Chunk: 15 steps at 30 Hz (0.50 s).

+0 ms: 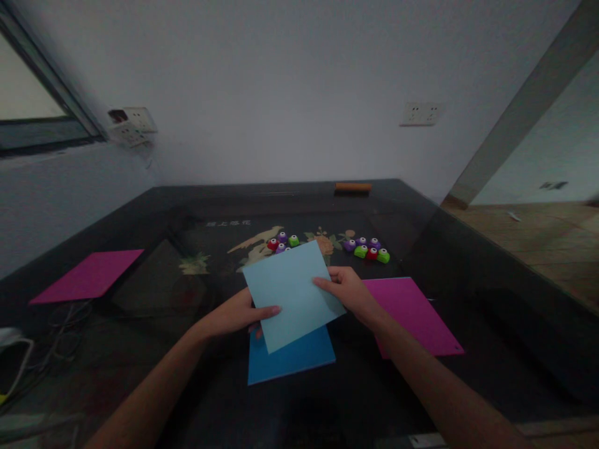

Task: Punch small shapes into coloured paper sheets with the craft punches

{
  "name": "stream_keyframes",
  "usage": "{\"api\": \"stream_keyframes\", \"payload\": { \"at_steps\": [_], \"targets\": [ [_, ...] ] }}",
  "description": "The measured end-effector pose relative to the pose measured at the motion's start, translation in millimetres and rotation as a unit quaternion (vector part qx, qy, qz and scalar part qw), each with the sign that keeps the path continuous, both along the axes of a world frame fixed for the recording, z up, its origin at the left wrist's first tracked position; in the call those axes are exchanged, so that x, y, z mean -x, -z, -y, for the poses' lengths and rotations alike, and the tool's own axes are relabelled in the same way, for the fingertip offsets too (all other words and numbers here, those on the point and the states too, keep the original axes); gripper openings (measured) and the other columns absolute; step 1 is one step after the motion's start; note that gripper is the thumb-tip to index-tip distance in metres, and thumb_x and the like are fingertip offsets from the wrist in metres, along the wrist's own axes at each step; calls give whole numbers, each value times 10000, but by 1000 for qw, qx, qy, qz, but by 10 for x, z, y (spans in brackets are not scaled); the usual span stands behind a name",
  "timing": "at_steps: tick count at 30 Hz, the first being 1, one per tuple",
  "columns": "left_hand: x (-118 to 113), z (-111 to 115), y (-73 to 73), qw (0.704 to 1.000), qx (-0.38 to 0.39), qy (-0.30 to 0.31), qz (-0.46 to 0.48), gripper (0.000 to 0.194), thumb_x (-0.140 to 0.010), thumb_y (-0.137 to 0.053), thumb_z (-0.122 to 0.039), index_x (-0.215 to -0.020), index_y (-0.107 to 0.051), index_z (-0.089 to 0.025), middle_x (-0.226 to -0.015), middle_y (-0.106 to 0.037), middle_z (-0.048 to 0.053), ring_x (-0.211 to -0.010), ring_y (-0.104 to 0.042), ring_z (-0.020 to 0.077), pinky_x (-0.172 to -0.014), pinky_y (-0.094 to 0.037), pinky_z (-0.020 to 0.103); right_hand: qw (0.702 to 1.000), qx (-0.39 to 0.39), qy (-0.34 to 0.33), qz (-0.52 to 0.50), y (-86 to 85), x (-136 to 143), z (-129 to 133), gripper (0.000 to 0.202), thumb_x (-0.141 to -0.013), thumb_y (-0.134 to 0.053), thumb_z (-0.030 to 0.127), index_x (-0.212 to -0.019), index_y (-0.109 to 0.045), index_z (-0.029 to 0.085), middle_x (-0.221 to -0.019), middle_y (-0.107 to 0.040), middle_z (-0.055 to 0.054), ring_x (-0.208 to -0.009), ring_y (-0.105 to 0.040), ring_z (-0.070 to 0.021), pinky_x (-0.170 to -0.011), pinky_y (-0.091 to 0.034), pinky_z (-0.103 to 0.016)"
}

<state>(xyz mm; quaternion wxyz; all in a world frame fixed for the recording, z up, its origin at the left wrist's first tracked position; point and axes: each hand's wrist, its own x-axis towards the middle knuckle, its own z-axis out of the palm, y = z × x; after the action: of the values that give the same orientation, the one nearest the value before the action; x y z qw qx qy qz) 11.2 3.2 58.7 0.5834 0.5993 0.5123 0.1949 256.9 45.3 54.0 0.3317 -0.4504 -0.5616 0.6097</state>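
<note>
A pale blue square sheet (294,293) is held at a slant over the middle of the near part of the tabletop (219,399), pinched between the two hands. The left hand (241,310) grips its lower left edge, thumb laid flat on the face and fingers behind; the right hand (349,288) has the right edge the same way, thumb on the face, fingers mostly hidden at the back. Both are closed down to the sheet's thickness.

Below it, partly covered, lies a darker blue sheet (299,355); whether the two touch cannot be told. Just beside the right forearm, which overlaps it, is a magenta sheet (414,312). Another magenta piece (88,274) lies well apart on the left, near some tangled cables (65,330) and a white object (12,340) cut off by the picture's edge.

Beyond the pale sheet sit two clusters of small red, green and purple eyed toys: a left cluster (282,238), partly hidden by the sheet's top edge, and a right cluster (373,249) in full view. Printed flowers (322,243) decorate the dark surface. A brown cylindrical object (352,187) lies near the far edge, before a pale wall (281,93) with sockets (421,114).
</note>
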Motion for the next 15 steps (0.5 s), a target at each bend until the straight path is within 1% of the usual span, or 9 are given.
{"api": "stream_keyframes", "payload": {
  "at_steps": [2,5,8,10,11,13,15],
  "targets": [
    [2,-1,19,1000,0,11,-2,369,-760,-639,-466,-917,-503,-161,-543,-583,-39,-444,-483,107,-427,-339,215,1000,-3,5,0,11,7,0,319,-685,-695,396,-880,-678,143,-807,-695,-57,-623,-608,-156,-539,-461,-264],
    [16,-8,30,1000,-1,9,2,354,-757,-643,-466,-889,-512,-165,-527,-572,-49,-449,-486,110,-437,-344,218,1000,-16,3,10,23,12,-3,314,-699,-677,414,-866,-672,148,-784,-678,-43,-619,-591,-156,-539,-439,-261],
    [46,-31,40,1000,-7,-12,4,327,-741,-659,-459,-808,-531,-166,-499,-559,-45,-453,-494,120,-446,-348,226,996,-71,27,36,34,7,-23,323,-746,-618,471,-773,-662,152,-680,-629,-12,-576,-545,-141,-509,-376,-241],
    [78,-64,62,998,-25,-51,13,319,-722,-677,-450,-705,-540,-162,-464,-549,-31,-434,-485,120,-436,-333,228,991,-114,57,41,39,1,-44,370,-776,-568,509,-704,-643,154,-614,-590,1,-546,-511,-127,-493,-337,-234],
    [96,-85,77,996,-39,-78,22,325,-717,-681,-445,-656,-538,-160,-451,-544,-25,-422,-473,115,-430,-319,226,990,-123,65,35,39,-3,-55,392,-787,-545,523,-684,-631,154,-599,-586,1,-534,-504,-122,-490,-332,-234],
    [133,-133,107,987,-70,-136,43,344,-723,-673,-446,-599,-525,-161,-444,-536,-21,-406,-449,101,-421,-295,222,991,-115,63,15,36,-10,-72,413,-800,-517,539,-691,-619,153,-599,-604,-9,-515,-512,-115,-485,-341,-232],
    [168,-179,125,977,-94,-182,64,352,-753,-638,-456,-600,-514,-165,-458,-532,-27,-412,-441,94,-427,-295,218,994,-99,53,-1,34,-17,-82,414,-806,-510,539,-744,-626,146,-623,-631,-26,-514,-534,-111,-486,-354,-229]
  ]
}}
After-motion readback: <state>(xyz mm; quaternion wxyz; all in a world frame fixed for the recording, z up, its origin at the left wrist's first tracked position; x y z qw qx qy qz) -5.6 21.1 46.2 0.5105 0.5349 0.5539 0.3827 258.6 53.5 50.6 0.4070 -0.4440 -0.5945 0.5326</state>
